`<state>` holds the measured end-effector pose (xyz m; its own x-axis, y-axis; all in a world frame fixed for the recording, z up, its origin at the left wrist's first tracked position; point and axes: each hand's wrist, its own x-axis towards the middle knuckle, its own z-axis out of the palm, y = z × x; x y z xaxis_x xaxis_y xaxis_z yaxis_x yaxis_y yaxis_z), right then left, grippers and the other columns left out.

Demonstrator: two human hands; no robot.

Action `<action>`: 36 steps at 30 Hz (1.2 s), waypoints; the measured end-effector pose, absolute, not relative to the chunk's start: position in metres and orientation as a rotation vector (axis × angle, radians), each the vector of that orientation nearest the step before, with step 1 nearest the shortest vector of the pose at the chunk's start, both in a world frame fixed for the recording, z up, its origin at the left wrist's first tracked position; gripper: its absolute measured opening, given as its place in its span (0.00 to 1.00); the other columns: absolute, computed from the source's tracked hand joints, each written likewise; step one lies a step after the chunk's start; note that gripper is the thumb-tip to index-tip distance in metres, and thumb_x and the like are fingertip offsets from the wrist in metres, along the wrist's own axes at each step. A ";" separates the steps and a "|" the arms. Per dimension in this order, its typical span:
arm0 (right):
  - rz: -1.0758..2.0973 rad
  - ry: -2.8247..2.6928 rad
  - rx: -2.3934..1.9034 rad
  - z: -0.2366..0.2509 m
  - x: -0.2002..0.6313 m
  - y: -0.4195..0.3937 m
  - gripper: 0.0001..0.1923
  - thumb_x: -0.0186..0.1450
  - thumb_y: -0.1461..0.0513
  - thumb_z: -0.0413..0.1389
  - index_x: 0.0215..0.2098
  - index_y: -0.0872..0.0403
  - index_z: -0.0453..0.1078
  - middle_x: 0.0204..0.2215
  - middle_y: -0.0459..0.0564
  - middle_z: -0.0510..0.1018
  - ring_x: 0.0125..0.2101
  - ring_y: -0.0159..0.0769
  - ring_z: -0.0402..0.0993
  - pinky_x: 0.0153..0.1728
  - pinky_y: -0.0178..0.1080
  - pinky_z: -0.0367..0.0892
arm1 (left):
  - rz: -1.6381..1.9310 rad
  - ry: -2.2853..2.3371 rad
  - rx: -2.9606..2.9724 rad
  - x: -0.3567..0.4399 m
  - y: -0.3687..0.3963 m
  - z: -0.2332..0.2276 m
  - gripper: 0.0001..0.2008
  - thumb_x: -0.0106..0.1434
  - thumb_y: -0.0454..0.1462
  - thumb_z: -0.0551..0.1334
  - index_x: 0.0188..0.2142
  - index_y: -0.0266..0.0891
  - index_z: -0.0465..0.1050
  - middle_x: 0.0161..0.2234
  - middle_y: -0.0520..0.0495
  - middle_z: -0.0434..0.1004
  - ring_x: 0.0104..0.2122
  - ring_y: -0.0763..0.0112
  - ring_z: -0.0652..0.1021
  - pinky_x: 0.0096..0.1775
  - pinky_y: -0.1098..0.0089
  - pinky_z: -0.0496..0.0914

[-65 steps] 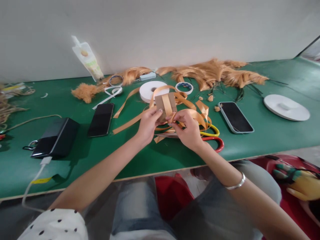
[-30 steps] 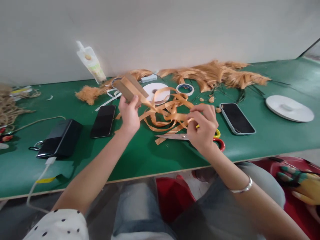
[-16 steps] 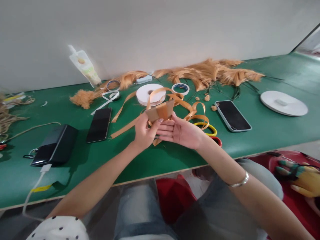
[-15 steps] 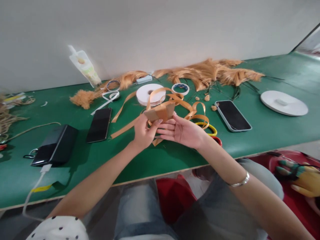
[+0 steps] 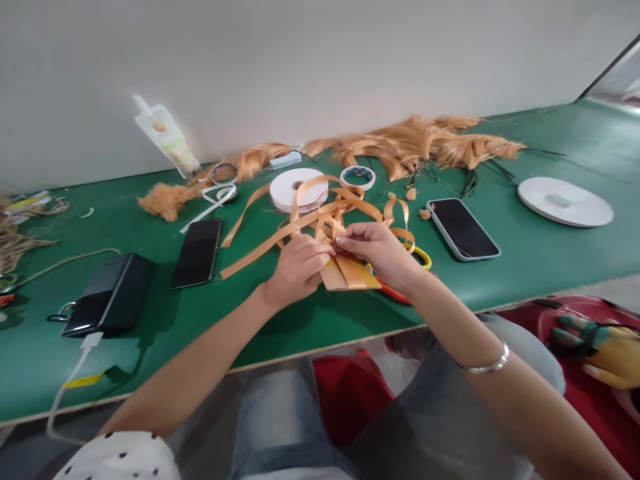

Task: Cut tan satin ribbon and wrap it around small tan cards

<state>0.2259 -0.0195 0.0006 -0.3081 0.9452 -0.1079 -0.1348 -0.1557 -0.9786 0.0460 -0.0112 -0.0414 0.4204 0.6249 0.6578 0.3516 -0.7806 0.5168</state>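
My left hand [image 5: 300,268] is closed at the left edge of a small cardboard piece [image 5: 333,277], with its fingertips at the card's top. An orange-tan satin ribbon [image 5: 356,272] is wrapped across the card. My right hand [image 5: 383,250] pinches the ribbon at the upper edge, its fingertips meeting those of the left. Loops of the same ribbon spread behind the hands, beside a white ribbon spool [image 5: 299,190]. Scissors with red and yellow handles [image 5: 424,257] lie partly hidden behind my right hand and wrist.
Two phones [image 5: 197,253] [image 5: 464,229] lie on either side. Tape rolls [image 5: 358,177] and tan fibre bundles [image 5: 417,143] line the back of the green table [image 5: 280,340]. A black device with a cable [image 5: 110,293] stands left; a white disc [image 5: 565,201] lies right.
The card has been tilted down towards me, showing its ribbon-wrapped face. My right hand has gone from spread fingers under the card to a pinch at its top edge.
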 end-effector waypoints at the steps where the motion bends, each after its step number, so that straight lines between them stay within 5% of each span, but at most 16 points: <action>1: 1.567 -1.254 -1.007 0.001 0.226 -0.019 0.08 0.54 0.61 0.63 0.21 0.56 0.71 0.20 0.42 0.74 0.23 0.26 0.69 0.27 0.32 0.65 | 1.297 0.845 2.356 0.046 -0.010 -0.043 0.09 0.59 0.44 0.61 0.26 0.45 0.73 0.33 0.45 0.80 0.35 0.64 0.77 0.42 0.60 0.69; 6: 1.419 -1.306 -0.923 0.005 0.232 -0.017 0.04 0.55 0.62 0.63 0.24 0.55 0.75 0.26 0.48 0.80 0.32 0.34 0.77 0.39 0.39 0.71 | 1.386 0.856 2.347 0.046 -0.005 -0.051 0.07 0.60 0.39 0.61 0.27 0.44 0.74 0.32 0.45 0.80 0.34 0.66 0.76 0.40 0.63 0.67; 13: 1.222 -1.438 -0.936 0.015 0.235 -0.023 0.03 0.55 0.66 0.62 0.23 0.54 0.76 0.25 0.47 0.79 0.30 0.38 0.78 0.38 0.45 0.73 | 1.398 1.103 2.297 0.047 -0.005 -0.047 0.10 0.62 0.38 0.57 0.28 0.43 0.75 0.29 0.46 0.78 0.30 0.67 0.74 0.37 0.66 0.67; 24: 1.025 -1.499 -0.890 0.021 0.229 -0.031 0.04 0.56 0.68 0.61 0.25 0.54 0.76 0.27 0.46 0.81 0.32 0.35 0.79 0.34 0.39 0.75 | 1.565 1.067 2.474 0.046 0.003 -0.046 0.10 0.64 0.33 0.53 0.27 0.39 0.69 0.28 0.47 0.79 0.29 0.70 0.77 0.35 0.69 0.70; 33: 0.774 -1.546 -0.903 0.016 0.227 -0.037 0.02 0.59 0.66 0.60 0.29 0.53 0.74 0.29 0.46 0.82 0.32 0.35 0.79 0.32 0.39 0.76 | 1.495 1.208 2.423 0.046 0.003 -0.046 0.08 0.59 0.29 0.60 0.24 0.38 0.68 0.22 0.51 0.73 0.24 0.74 0.72 0.29 0.73 0.64; 36: 0.717 -1.550 -0.862 0.013 0.222 -0.041 0.03 0.60 0.67 0.60 0.31 0.53 0.75 0.34 0.47 0.83 0.37 0.37 0.80 0.38 0.40 0.78 | 1.460 1.318 2.278 0.047 -0.001 -0.039 0.10 0.56 0.31 0.63 0.20 0.37 0.65 0.19 0.53 0.67 0.21 0.76 0.67 0.25 0.73 0.59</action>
